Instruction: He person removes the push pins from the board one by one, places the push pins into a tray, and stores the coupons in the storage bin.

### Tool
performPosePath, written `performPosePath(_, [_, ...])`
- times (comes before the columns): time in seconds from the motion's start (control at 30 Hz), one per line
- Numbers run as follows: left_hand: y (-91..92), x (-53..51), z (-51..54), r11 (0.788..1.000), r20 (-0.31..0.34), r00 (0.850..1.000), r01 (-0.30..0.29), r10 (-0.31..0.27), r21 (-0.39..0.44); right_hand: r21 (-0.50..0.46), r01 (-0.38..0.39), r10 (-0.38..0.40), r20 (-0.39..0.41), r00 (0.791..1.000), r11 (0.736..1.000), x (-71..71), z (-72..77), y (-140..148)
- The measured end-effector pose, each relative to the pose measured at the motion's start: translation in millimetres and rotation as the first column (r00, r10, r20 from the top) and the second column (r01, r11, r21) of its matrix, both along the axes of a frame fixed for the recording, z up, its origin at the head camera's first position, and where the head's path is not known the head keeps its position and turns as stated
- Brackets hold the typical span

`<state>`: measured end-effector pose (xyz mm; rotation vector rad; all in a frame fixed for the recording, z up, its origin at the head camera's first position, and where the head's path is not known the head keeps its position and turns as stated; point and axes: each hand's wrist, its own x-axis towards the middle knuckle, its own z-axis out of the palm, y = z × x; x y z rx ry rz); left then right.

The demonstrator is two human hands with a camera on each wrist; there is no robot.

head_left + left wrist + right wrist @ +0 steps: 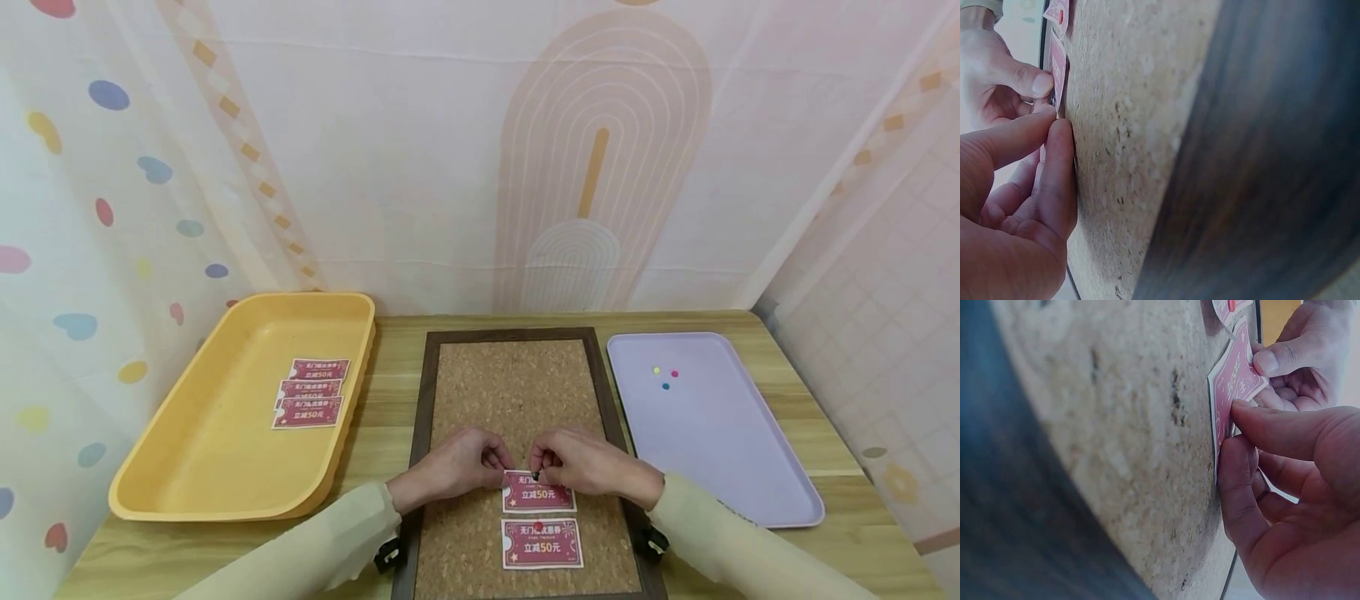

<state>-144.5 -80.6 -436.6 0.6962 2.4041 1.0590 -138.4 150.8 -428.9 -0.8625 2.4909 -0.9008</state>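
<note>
"How far along is it?"

"One coupon [542,550], the nearer one on the corkboard [517,375], has a red pin [537,527] at its upper middle, so I'd call that one done."

"And the other?"

"The second coupon [538,497] is on the cork just beyond it. The left hand [461,467] pinches its upper left corner, while the right hand [588,462] pinches a dark pin [536,476] near its top edge (whether the point is in the cork, I can't tell). Midway, I'd judge."

"What's left?"

"Three more coupons [309,395] overlap in the yellow tray [225,450], unpinned, and three loose pins [665,386], yellow, pink and blue, lie on the lilac tray [720,433]."
</note>
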Motion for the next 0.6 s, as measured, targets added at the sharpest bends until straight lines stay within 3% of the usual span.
performPosePath(0.33, [-0.4,-0.2,1.1,1.0,-0.01,1.0,0.0,0.0,0.001,0.003,0.019,-0.019,0.029,0.999,1.0,0.1,-0.3,0.4])
performPosePath(0.6, [-0.6,-0.2,0.1,1.0,-0.015,1.0,0.001,-0.001,-0.006,-0.01,-0.005,0.005,-0.012,1.0,1.0,0.8,-0.8,1.0])
